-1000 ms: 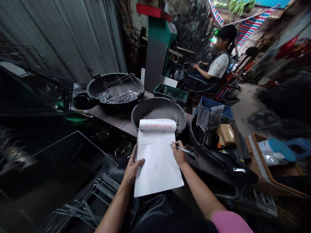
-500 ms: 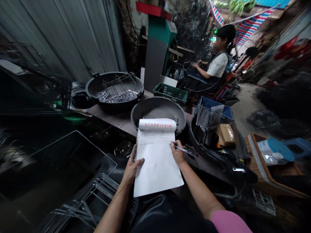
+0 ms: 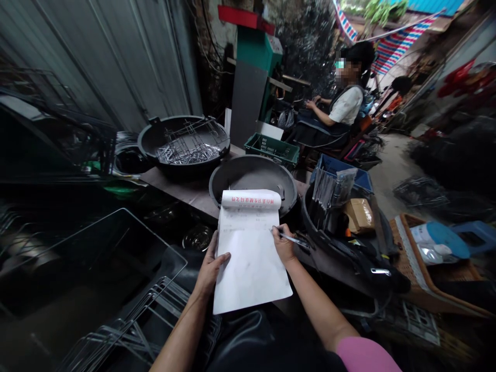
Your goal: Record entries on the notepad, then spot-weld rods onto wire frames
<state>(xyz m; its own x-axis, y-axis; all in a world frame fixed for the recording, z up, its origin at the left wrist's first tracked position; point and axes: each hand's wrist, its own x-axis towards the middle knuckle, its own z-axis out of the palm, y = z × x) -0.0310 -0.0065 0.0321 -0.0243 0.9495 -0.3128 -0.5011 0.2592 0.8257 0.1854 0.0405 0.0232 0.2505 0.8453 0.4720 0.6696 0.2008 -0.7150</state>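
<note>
A white paper pad (image 3: 251, 268) lies tilted in front of me, its top sheet rolled over at the far end and showing red print. My left hand (image 3: 215, 261) grips the pad's left edge, thumb on top and fingers underneath. At the right edge my right hand (image 3: 283, 245) is closed around a pen (image 3: 293, 239), whose tip is at the paper near some faint writing. Just beyond the pad stands a round dark basin (image 3: 253, 173), partly covered by the rolled sheet.
Another basin (image 3: 184, 124) holds metal pieces at left. A third basin (image 3: 310, 206) carries wire rods and a brown package (image 3: 359, 216). Wire frames (image 3: 132, 320) are low left, a wicker basket (image 3: 414, 258) right. A person (image 3: 344, 106) sits working behind a green crate (image 3: 271, 147).
Almost nothing differs. The view has shifted very slightly, while both hands, the pad and the pen keep their places.
</note>
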